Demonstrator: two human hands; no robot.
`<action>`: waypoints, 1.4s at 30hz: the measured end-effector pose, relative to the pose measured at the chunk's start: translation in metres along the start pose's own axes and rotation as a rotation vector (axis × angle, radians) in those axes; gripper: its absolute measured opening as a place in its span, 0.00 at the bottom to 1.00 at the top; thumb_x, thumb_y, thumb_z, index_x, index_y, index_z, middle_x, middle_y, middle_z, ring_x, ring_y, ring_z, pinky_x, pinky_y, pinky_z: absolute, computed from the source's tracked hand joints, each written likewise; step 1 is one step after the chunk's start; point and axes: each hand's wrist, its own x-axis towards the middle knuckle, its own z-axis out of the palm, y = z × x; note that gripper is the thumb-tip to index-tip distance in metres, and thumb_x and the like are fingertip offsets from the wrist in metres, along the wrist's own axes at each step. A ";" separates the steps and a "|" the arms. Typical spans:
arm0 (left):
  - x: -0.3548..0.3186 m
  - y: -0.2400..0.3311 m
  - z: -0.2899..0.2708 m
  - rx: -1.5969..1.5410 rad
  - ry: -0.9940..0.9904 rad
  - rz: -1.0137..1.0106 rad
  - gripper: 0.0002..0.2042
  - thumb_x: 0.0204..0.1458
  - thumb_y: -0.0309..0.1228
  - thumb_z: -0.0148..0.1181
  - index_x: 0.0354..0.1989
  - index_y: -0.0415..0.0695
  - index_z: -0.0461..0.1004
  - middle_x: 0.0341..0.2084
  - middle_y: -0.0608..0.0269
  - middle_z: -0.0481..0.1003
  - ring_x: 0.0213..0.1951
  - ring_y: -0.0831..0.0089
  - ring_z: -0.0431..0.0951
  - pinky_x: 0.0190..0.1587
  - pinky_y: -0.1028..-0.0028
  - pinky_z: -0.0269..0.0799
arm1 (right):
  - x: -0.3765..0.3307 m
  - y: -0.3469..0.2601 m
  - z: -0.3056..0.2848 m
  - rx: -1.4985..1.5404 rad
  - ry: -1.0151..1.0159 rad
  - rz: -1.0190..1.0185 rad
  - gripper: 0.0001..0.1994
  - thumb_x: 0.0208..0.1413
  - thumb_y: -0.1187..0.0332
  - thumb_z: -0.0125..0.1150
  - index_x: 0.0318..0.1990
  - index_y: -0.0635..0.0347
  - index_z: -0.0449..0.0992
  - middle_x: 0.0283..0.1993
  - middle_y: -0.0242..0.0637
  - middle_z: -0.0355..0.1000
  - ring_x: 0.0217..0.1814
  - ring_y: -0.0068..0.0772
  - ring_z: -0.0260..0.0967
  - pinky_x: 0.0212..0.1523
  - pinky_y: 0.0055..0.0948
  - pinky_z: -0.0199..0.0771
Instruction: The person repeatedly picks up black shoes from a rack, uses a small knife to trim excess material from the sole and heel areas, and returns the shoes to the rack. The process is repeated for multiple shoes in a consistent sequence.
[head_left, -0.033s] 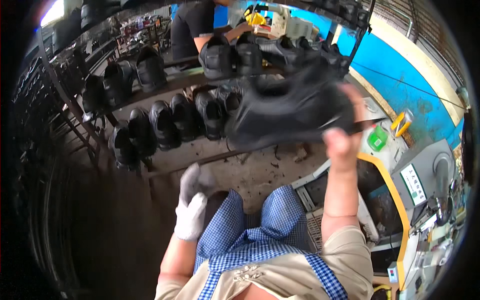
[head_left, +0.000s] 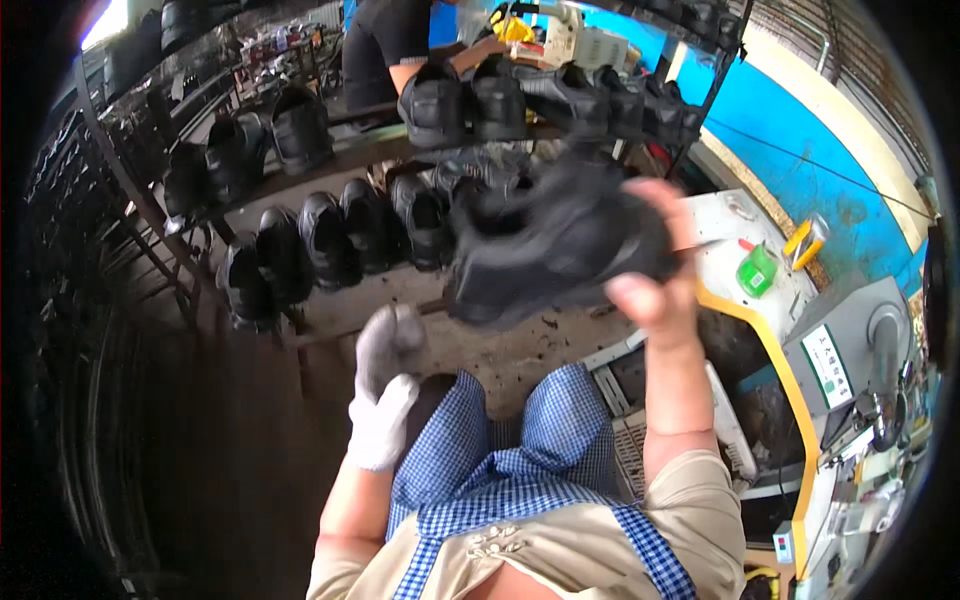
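Note:
My bare right hand point(head_left: 655, 285) is raised in front of me, gripping a black shoe point(head_left: 560, 250) by its right end. The shoe is blurred and lies roughly level, in front of the rack. My left hand point(head_left: 385, 390) wears a white glove with grey fingers. It hangs lower, over my left knee, with its fingers curled in and nothing in it. My lap is covered by a blue checked apron point(head_left: 520, 470).
A metal rack point(head_left: 330, 155) ahead carries rows of black shoes point(head_left: 350, 230) on two shelves. A person in a black shirt point(head_left: 385, 50) stands behind it. To my right is a machine with a yellow frame point(head_left: 790, 400), a green container point(head_left: 757, 270) and a blue wall point(head_left: 800, 150).

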 end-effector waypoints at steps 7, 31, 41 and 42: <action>0.006 0.012 0.013 -0.016 -0.263 -0.594 0.11 0.62 0.33 0.57 0.45 0.38 0.77 0.34 0.69 0.79 0.36 0.83 0.75 0.41 0.80 0.71 | -0.078 0.017 0.070 0.153 -0.524 0.174 0.35 0.37 0.60 0.77 0.56 0.59 0.71 0.49 0.37 0.68 0.52 0.32 0.69 0.47 0.31 0.72; -0.035 -0.009 0.021 0.754 -0.299 0.185 0.13 0.51 0.25 0.66 0.46 0.40 0.77 0.37 0.55 0.78 0.38 0.60 0.80 0.40 0.69 0.75 | -0.078 -0.030 0.072 -0.480 -0.602 -0.381 0.10 0.40 0.69 0.67 0.31 0.59 0.75 0.30 0.31 0.63 0.30 0.24 0.71 0.21 0.23 0.73; -0.043 0.001 0.025 0.570 -0.250 0.153 0.14 0.50 0.24 0.67 0.47 0.37 0.77 0.39 0.53 0.80 0.38 0.60 0.81 0.42 0.69 0.76 | -0.102 -0.009 0.076 0.048 -0.212 -0.076 0.12 0.40 0.81 0.68 0.33 0.61 0.74 0.30 0.35 0.71 0.23 0.26 0.72 0.23 0.23 0.71; -0.042 0.002 0.024 0.561 -0.274 0.145 0.15 0.50 0.23 0.67 0.47 0.37 0.77 0.39 0.53 0.80 0.39 0.60 0.81 0.43 0.69 0.76 | -0.101 -0.009 0.074 0.082 -0.244 -0.065 0.11 0.41 0.81 0.68 0.33 0.61 0.74 0.30 0.35 0.71 0.24 0.25 0.72 0.23 0.23 0.71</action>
